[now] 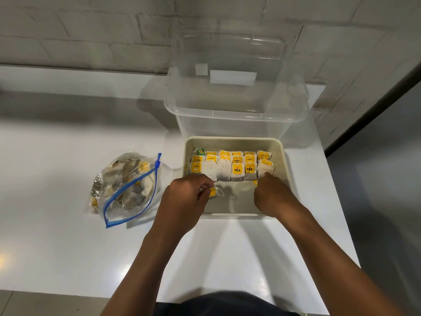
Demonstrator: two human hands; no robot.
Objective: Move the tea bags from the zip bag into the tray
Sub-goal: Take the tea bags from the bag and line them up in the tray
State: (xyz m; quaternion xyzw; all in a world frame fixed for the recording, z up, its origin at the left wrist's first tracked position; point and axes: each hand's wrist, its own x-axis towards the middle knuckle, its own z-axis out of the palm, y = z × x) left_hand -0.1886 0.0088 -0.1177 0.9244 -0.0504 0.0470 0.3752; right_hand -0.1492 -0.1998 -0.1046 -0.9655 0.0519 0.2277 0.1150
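A white table [57,156] carries everything, with a clear plastic storage bin [234,106] standing at the back against the brick wall. In front of it sits the cream tray [288,179], its far half filled with rows of tea bags [230,165] standing on edge, rows running left to right. To the tray's left, well apart from it, lies the zip bag [124,188], mouth open toward the tray and many tea bags left inside. Both hands reach over the tray's near rim. The left hand [184,199] pinches a loose tea bag [213,192] with curled fingers, just short of the front row's left end, so this hand probably places next. The right hand [273,195] touches the row's right-end bag with a fingertip, other fingers curled.
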